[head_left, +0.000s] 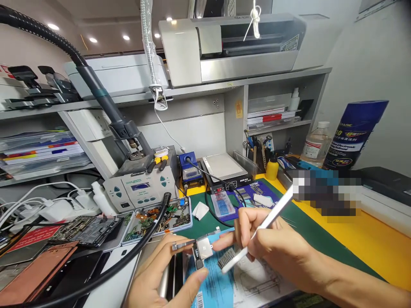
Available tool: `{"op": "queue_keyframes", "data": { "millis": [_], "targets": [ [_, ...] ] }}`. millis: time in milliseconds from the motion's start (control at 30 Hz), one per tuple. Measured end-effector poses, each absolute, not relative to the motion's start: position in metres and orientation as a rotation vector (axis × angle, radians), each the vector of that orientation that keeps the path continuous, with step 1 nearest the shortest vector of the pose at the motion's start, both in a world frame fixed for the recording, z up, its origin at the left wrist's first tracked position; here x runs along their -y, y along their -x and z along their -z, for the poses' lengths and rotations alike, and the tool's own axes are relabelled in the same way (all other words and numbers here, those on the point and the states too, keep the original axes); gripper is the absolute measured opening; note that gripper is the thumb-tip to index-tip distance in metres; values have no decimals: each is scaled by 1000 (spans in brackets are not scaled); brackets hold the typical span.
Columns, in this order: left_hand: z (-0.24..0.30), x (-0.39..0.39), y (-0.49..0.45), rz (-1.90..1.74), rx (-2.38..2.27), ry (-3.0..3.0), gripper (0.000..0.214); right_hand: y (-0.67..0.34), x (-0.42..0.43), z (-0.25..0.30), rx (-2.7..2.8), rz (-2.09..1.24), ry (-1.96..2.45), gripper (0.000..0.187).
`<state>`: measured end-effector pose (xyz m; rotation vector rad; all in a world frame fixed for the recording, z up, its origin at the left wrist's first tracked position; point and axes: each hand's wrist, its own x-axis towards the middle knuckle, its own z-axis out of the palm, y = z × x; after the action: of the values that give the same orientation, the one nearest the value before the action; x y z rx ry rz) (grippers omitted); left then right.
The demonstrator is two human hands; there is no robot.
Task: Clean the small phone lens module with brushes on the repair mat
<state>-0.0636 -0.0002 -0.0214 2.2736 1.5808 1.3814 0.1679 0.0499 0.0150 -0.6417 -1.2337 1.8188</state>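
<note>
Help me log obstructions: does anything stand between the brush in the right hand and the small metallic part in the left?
Nothing visible stands in the gap between the brush bristles and the metallic part. An extended finger of the right hand lies just above that gap; the thumb of the left hand is below the part.

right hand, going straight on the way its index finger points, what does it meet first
Likely the small silver part in the left hand; the right hand has its index fingertip by that part's edge, though whether they touch is unclear.
</note>
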Motion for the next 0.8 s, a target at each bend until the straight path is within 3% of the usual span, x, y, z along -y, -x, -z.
{"op": "queue_keyframes", "data": {
  "millis": [467,800],
  "targets": [
    [18,-1,63,-1268,-1492,-2355,20,-169,-54,-17,1220,-1715,728,5],
    [18,0,63,-1168,-1331,-2411,26,-167,-58,-11,1168,-1887,884,2]
  ]
}}
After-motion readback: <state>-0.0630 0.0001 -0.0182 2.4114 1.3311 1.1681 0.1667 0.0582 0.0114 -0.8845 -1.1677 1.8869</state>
